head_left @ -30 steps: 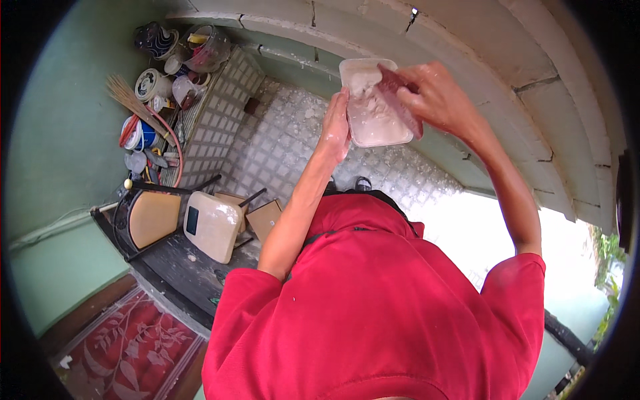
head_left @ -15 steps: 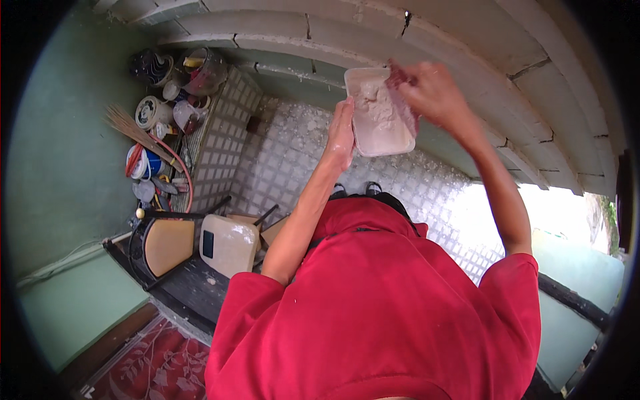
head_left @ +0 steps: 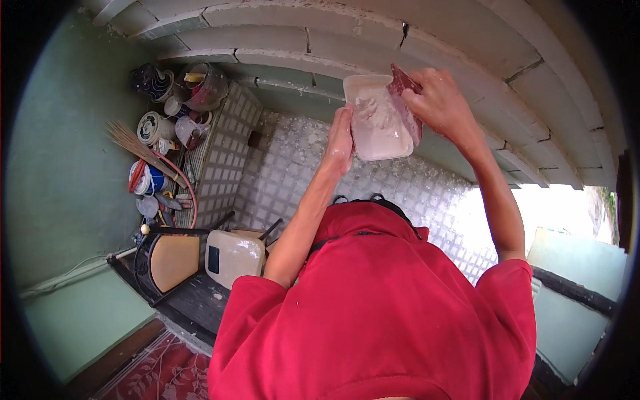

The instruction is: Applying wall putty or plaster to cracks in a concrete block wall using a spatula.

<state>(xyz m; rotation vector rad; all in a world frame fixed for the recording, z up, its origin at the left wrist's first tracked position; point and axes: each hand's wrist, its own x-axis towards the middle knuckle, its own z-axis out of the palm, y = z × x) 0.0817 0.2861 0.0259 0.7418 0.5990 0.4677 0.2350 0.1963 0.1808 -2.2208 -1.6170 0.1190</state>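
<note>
My left hand [head_left: 341,137] is closed on the left side of a white rectangular tub [head_left: 383,151], held up in front of the block wall. Pale, wet-looking paste [head_left: 375,110] lies in the tub, heaped toward its far part. In my right hand [head_left: 441,101] is a flat, dark red spreader [head_left: 405,110], gripped by its upper part. Its plate stands tilted along the tub's right side and hides that rim. Whether its edge touches the paste I cannot tell.
Pale block courses [head_left: 267,40] span the far side. On a left ledge stand a white bucket [head_left: 155,127], a clear bucket [head_left: 208,93] and a twig broom [head_left: 127,138]. A chair [head_left: 175,262] and a flat beige scale [head_left: 235,257] are lower left. The tiled floor [head_left: 287,150] has white spatters.
The spreader has come into sharper view, with its plate now angled along the tub's right side. My right hand sits slightly lower and farther right. The tub stays in my left hand.
</note>
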